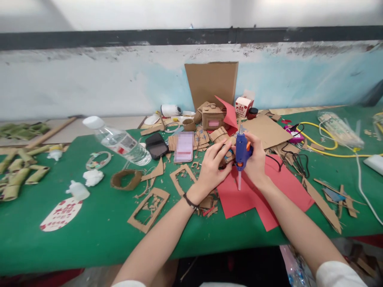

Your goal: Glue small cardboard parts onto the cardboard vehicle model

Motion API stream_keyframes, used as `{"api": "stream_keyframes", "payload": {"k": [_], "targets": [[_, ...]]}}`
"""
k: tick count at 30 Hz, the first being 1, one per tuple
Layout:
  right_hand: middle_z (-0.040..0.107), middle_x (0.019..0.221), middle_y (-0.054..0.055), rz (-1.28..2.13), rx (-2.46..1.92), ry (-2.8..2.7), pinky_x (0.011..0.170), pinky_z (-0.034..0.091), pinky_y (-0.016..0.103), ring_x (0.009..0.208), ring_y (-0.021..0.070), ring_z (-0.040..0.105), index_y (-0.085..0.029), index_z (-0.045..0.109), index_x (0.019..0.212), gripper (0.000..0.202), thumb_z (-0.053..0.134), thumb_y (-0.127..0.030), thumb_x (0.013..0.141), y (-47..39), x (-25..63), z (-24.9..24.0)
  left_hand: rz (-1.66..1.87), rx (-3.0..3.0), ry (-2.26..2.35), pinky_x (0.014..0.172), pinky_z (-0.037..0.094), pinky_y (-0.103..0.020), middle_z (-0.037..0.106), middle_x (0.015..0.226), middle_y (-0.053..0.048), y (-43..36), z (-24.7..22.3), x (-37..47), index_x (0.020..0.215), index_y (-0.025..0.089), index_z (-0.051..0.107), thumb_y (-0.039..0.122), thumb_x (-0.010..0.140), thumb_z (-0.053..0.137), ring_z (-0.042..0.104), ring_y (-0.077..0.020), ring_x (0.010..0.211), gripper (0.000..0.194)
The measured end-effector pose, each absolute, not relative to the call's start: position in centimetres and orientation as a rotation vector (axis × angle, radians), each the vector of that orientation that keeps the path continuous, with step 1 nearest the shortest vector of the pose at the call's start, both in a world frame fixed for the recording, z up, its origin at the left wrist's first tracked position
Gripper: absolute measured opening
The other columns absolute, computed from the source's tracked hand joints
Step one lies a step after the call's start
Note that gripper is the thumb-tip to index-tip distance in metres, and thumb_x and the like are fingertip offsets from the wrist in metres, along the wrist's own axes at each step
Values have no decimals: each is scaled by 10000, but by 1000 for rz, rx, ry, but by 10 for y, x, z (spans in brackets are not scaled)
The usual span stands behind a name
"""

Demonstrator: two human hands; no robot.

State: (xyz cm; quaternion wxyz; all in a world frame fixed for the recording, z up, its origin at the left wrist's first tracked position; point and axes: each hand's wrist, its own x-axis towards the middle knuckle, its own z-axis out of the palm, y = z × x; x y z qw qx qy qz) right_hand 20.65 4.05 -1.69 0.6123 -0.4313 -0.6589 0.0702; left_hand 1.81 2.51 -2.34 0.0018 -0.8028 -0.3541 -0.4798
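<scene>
My right hand (255, 161) grips a blue hot glue gun (241, 150) with an orange trigger. Its nozzle points up and away, and a clear glue stick (239, 181) sticks out of its back end. Close beside it, my left hand (211, 167) is closed on a small brown cardboard piece (226, 158), partly hidden by the fingers. Red paper sheets (239, 199) lie beneath both hands. Just left of my left wrist are two cut cardboard frames, a near one (148, 210) and a farther one (176, 180).
A small cardboard box model (213, 117) stands by the wall. To the left are a tilted water bottle (122, 143), a phone (183, 146) and a cardboard ring (125, 180). Black cable (301, 163), yellow cable (332, 147) and cardboard strips (324, 205) lie at right on the green table (101, 243).
</scene>
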Motion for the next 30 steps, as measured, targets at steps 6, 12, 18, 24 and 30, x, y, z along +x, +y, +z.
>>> {"api": "stream_keyframes", "payload": {"k": [6, 12, 18, 24, 30], "targets": [[776, 1319, 49, 191, -1013, -1528, 1064, 611, 528, 1202, 294, 747, -381, 619, 1475, 516, 803, -358, 993, 41, 208, -17, -1593, -2536, -1088, 1255, 515, -551, 628, 1610, -162, 26, -20, 17, 1689, 291, 491, 202, 1007, 728, 611, -323, 1493, 727], [772, 1328, 43, 212, -995, -1530, 1050, 622, 512, 1200, 293, 752, -388, 610, 1483, 528, 803, -476, 999, 44, 209, -20, -1587, -2547, -1115, 1254, 510, -537, 636, 1596, -149, 27, -18, 17, 1681, 302, 506, 217, 1011, 722, 617, -321, 1483, 709], [788, 1302, 40, 171, -1005, -1532, 1045, 629, 524, 1208, 298, 753, -393, 616, 1475, 453, 747, -448, 1045, 45, 210, -18, -1658, -2540, -1081, 1252, 507, -537, 620, 1624, -178, 27, -23, 17, 1779, 275, 299, 259, 1026, 739, 619, -330, 1484, 873], [786, 1331, 51, 179, -1008, -1515, 1001, 648, 489, 1172, 274, 766, -375, 606, 1484, 484, 764, -434, 1031, 46, 208, -18, -2115, -2653, -1292, 1297, 486, -497, 587, 1678, -194, 26, -23, 15, 1793, 281, 194, 435, 1125, 633, 569, -294, 1580, 814], [789, 1297, 48, 188, -1028, -1509, 1022, 641, 481, 1167, 268, 767, -369, 618, 1469, 462, 749, -437, 1031, 49, 208, -21, -2907, -2123, -1592, 1032, 654, -386, 828, 1268, -133, 36, -23, 1, 1552, 238, 515, 512, 1084, 699, 803, -244, 1220, 572]]}}
